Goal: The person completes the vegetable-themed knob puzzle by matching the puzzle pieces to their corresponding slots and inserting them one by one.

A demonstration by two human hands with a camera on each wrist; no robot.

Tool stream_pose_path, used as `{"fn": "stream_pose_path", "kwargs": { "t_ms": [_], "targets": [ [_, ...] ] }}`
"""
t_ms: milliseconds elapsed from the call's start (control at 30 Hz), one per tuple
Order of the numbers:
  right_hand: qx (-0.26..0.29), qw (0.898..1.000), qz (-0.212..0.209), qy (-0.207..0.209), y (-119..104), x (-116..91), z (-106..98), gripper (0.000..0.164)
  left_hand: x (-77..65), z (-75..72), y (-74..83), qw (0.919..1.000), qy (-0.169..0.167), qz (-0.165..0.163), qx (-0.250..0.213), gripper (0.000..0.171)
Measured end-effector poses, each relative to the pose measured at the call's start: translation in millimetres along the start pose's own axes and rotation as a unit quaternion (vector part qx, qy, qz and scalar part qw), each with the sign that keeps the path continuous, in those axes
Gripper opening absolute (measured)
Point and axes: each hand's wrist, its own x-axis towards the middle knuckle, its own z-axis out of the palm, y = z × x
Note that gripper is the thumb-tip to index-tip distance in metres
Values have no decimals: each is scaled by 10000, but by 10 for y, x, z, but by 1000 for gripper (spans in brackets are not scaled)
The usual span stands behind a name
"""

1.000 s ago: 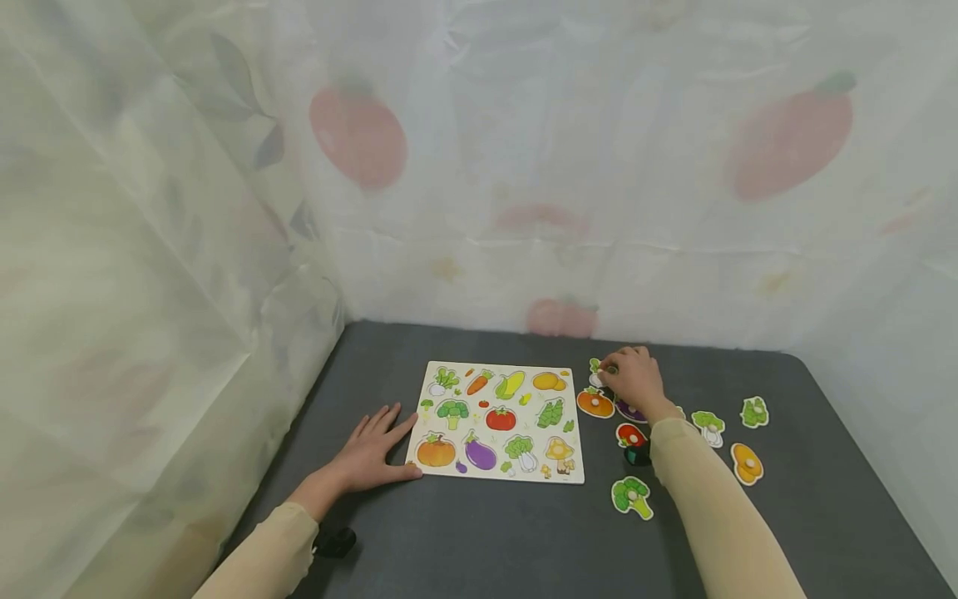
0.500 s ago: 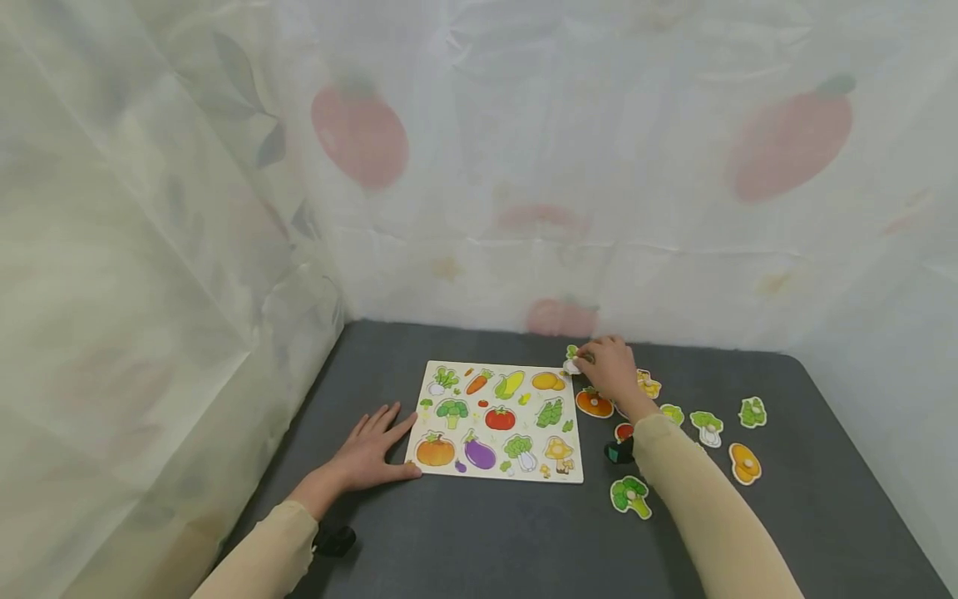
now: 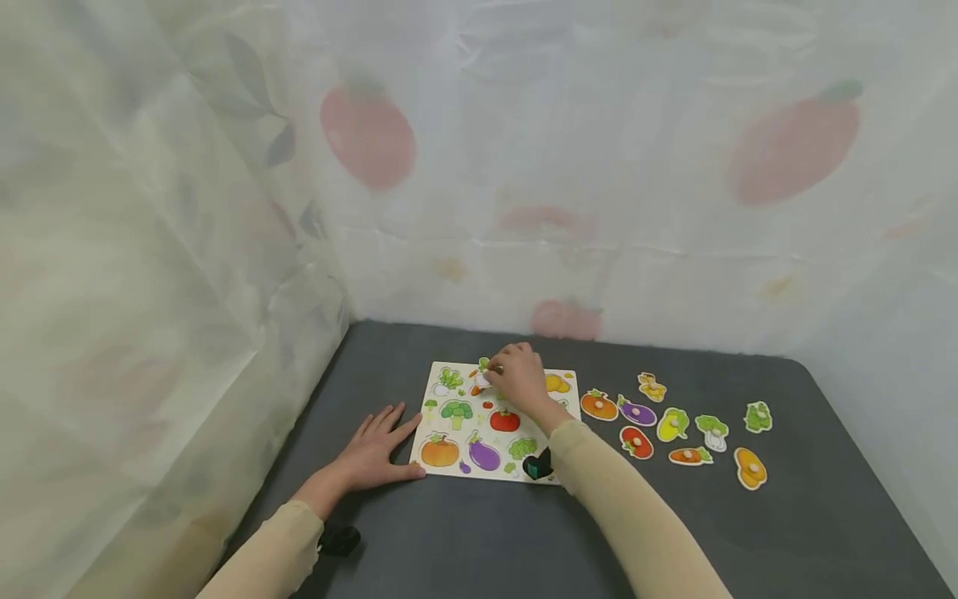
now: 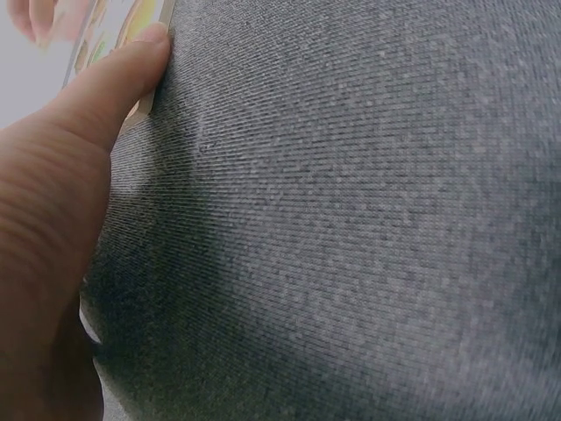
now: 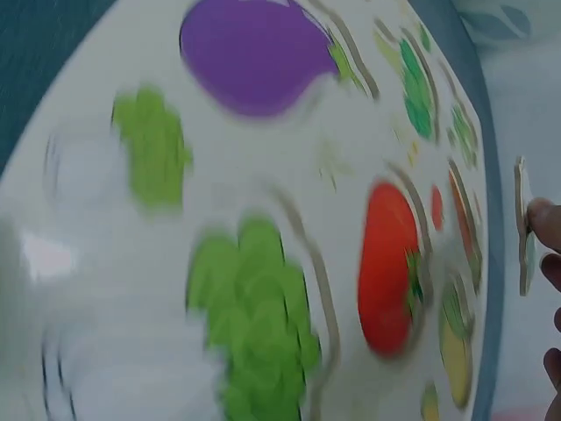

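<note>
A white puzzle board [image 3: 415,462] printed with vegetable shapes lies on the dark table. My left hand [image 3: 372,456] rests at its left edge, fingers spread; in the left wrist view the thumb [image 4: 131,63] presses along the board's edge. Over the board's top row, my right hand [image 3: 521,378] pinches a turnip puzzle piece [image 3: 484,364], white with green leaves. In the right wrist view the turnip piece shows edge-on [image 5: 522,228], raised off the board, its knob between thumb and finger. Part of the board's right side is hidden under the right hand and forearm.
Right of the board lie several knobbed pieces: pumpkin [image 3: 599,405], eggplant [image 3: 637,411], tomato [image 3: 636,443], corn [image 3: 672,425], carrot [image 3: 690,456], cabbage [image 3: 713,431], mushroom [image 3: 652,387], potato [image 3: 750,468] and a green one [image 3: 758,417]. A printed curtain [image 3: 644,274] borders the table.
My right hand has picked up the turnip piece from beside the board and carried it left over the top row. The left hand stays in place. The forearm now hides the broccoli piece's spot.
</note>
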Motion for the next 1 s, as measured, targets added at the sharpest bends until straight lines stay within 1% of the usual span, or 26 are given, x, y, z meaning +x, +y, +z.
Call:
{"fn": "stream_pose_path", "kwargs": {
  "t_ms": [167, 300, 433, 667, 833, 1000],
  "targets": [
    [26, 10000, 75, -21, -226, 38, 185, 15, 4, -39, 106, 9999, -121, -23, 112, 103],
    [-100, 9998, 142, 1, -316, 64, 322, 15, 16, -43, 163, 9996, -204, -33, 171, 102],
    [-182, 9997, 133, 44, -395, 81, 426, 16, 8, -32, 184, 9995, -231, -53, 193, 102],
    [-143, 9997, 123, 147, -500, 95, 523, 16, -17, -17, 196, 9995, -209, -60, 222, 101],
    [-216, 9995, 53, 241, -537, 94, 577, 16, -31, -14, 222, 9995, -233, -115, 152, 101],
    [-240, 9993, 75, 278, -560, 99, 607, 14, -36, -18, 234, 9995, -245, -161, 146, 102]
  ]
}}
